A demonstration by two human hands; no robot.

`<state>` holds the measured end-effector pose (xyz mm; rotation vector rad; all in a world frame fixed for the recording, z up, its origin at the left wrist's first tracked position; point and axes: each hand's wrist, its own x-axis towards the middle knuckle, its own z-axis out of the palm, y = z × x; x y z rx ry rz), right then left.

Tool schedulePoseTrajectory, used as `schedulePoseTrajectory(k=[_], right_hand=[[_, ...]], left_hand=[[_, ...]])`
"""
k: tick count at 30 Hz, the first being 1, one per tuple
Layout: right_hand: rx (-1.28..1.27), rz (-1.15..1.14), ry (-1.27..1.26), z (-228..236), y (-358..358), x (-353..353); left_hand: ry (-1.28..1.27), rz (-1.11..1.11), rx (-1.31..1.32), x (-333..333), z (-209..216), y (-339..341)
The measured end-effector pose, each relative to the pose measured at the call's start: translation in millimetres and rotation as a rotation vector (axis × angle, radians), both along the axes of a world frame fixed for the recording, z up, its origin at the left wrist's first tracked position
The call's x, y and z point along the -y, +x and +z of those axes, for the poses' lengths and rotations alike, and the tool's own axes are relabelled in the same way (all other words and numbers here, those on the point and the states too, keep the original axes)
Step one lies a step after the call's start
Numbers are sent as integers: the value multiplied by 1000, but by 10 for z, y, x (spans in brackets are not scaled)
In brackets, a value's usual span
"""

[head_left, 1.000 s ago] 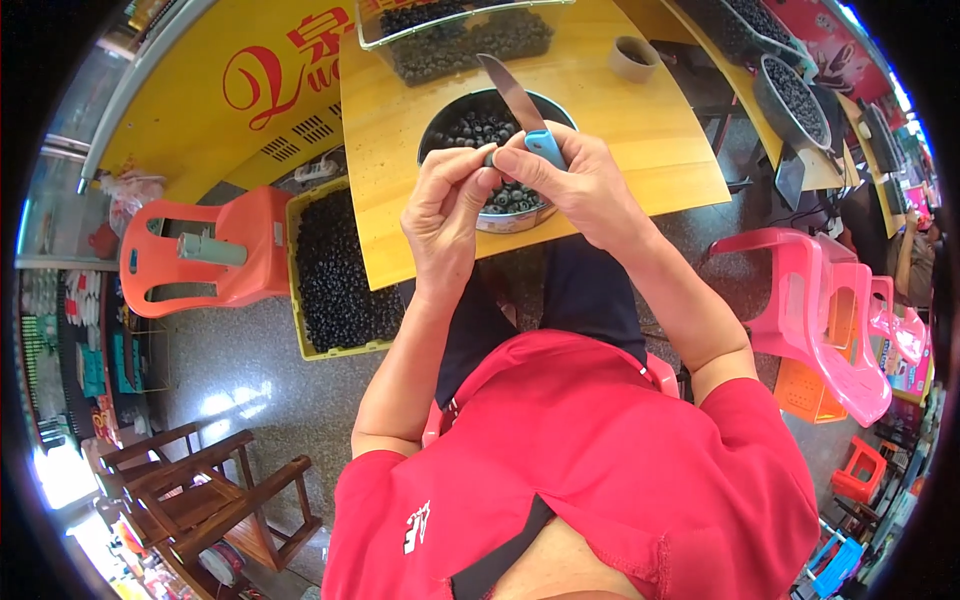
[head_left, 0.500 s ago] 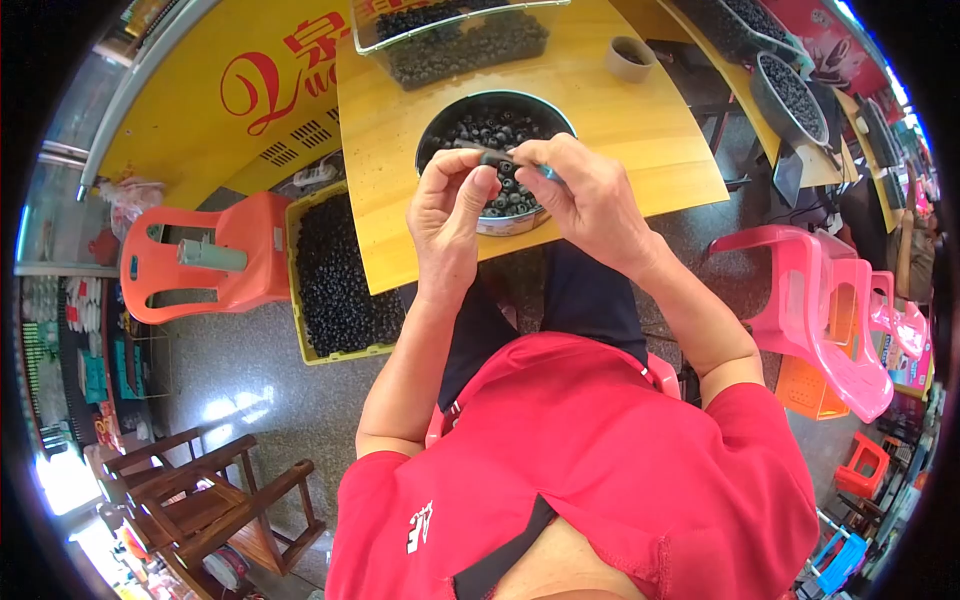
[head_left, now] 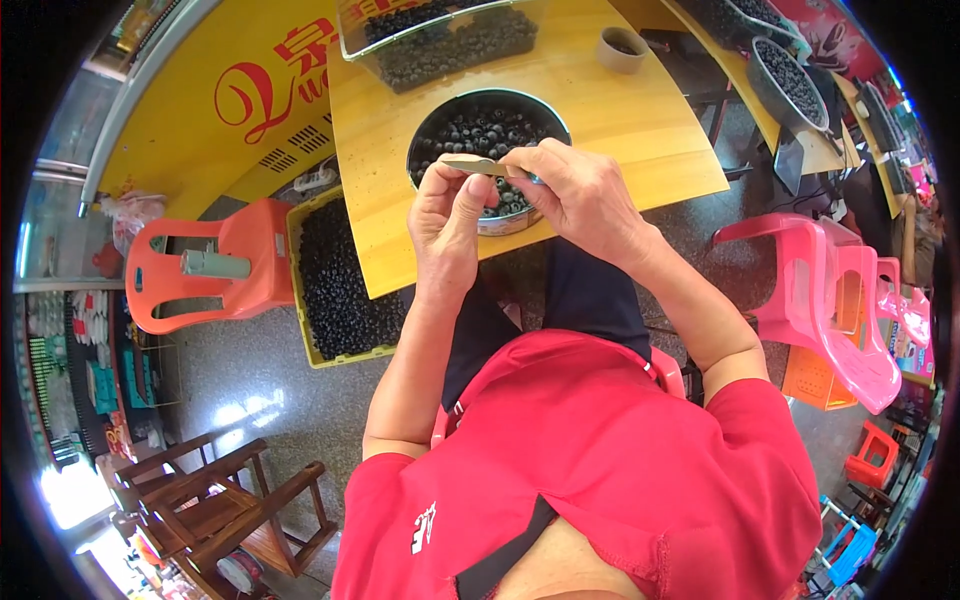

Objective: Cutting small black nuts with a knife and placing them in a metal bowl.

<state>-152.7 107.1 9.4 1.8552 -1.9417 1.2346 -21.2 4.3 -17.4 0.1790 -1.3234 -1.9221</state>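
Both my hands meet over the near rim of a round metal tin (head_left: pixel 414 150) on the yellow table (head_left: pixel 620 150). Inside the tin lie many small dark round pieces (head_left: pixel 492 130), some with pale rings; their kind I cannot make out. My right hand (head_left: pixel 585 190) is closed around a small knife (head_left: pixel 470 166), a bit of blue showing at its handle. Its blade points left across the fingertips of my left hand (head_left: pixel 445 230). Those fingers are pinched together under the blade, and whatever they hold is hidden.
A clear box (head_left: pixel 455 65) of dark pieces stands at the table's back, near a tape roll (head_left: pixel 621 52). A yellow crate (head_left: pixel 313 345) full of them is on the floor at left, beside an orange chair (head_left: pixel 265 260). Pink chairs (head_left: pixel 790 270) stand at right.
The knife blade has turned and now lies flatter across my left fingertips, showing more of its length. The dark piece seen earlier at my left fingertips no longer shows.
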Motion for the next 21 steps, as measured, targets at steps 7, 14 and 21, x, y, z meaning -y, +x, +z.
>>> schedulePoseTrajectory(k=[7,14,21], right_hand=[[-36,-43,168,-68,-65,28],[71,-152,107,-89,-298,-14],[448,-158,237,-109,-467,-147]], left_hand=[[12,-112,-158,76,17,220],[-56,255,22,582,-168,924],[-102,606,587,1325,-1029,1832]])
